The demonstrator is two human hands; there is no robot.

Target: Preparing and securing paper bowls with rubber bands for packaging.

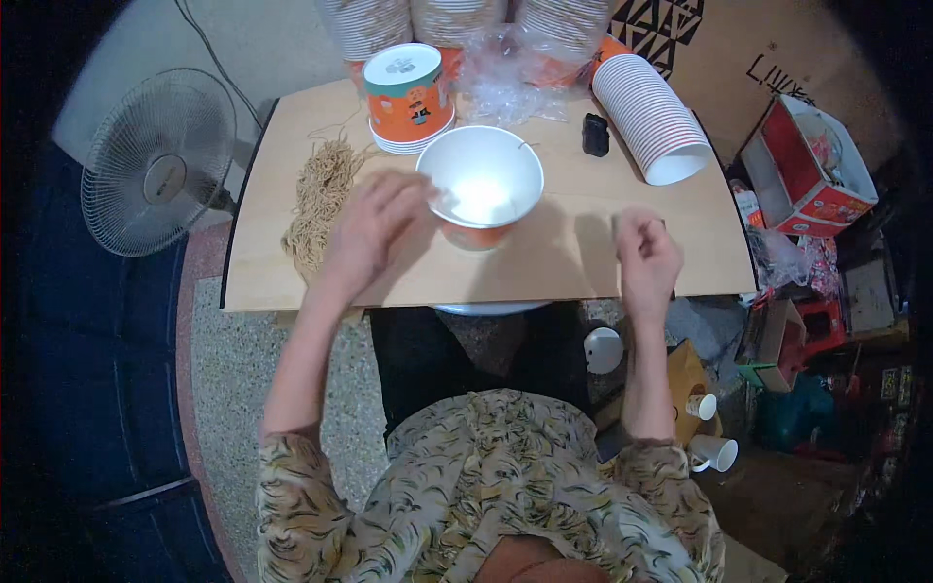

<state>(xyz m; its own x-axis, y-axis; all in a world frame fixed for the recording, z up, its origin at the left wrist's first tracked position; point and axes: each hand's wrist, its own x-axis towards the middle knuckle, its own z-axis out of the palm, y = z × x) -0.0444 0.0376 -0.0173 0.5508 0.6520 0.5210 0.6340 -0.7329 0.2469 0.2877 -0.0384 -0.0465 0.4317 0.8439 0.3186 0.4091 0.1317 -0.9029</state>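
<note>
The head view looks down on a small wooden table [583, 262] with the person's two forearms coming up from the lower edge. An open paper bowl [481, 180], white inside and orange outside, stands upright near the middle of the table. The left hand [374, 228] lies just left of the bowl, fingers spread loosely and stretched toward its rim; the fingertips [420, 189] meet the rim's left edge, though motion blur hides whether they pinch it or only touch it. The hand is open rather than clenched. Just left of that hand, touching its outer edge in the picture, lies a heap of thin tan strings [321, 194] running along the table's left side.

The right hand [646, 253] hovers over the right part of the table, well apart from the bowl, with the fingers curled inward into a loose fist; whether it holds anything small cannot be told.

Behind the bowl stands an upside-down stack of orange bowls [408, 97], just beside its far left rim. A long stack of nested white cups [649, 117] lies on its side at the far right corner, and a small black object [595, 134] sits between that stack and the bowl. Crumpled clear plastic wrap [505, 78] lies at the far edge. A standing fan [160, 160] is on the floor to the left, and an opened red and white carton [816, 165] is on the right.
</note>
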